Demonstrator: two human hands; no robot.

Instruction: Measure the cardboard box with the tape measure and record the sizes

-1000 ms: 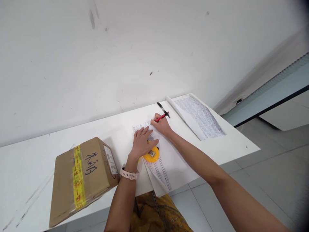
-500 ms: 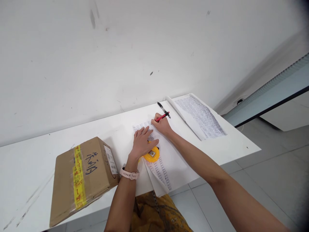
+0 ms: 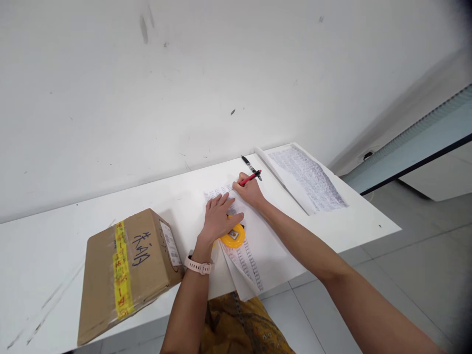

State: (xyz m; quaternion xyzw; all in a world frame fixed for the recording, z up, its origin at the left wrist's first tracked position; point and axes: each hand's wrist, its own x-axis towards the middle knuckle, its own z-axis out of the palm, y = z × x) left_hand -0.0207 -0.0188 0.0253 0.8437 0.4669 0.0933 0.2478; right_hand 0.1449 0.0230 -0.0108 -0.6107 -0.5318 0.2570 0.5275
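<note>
My right hand is closed around a red pen, its tip on a printed sheet of paper that lies on the white table. Flat on that same sheet rests my left hand, fingers stretched out. A yellow tape measure lies under its palm and thumb. A pink watch sits on my left wrist.
A taped cardboard box with handwriting stands at the left front of the table. A black pen lies near the wall. Another printed stack of paper lies at the right. The table's front edge drops to a tiled floor.
Nothing has visibly changed apart from a slight shift of the camera; both hands stay on the sheet.
</note>
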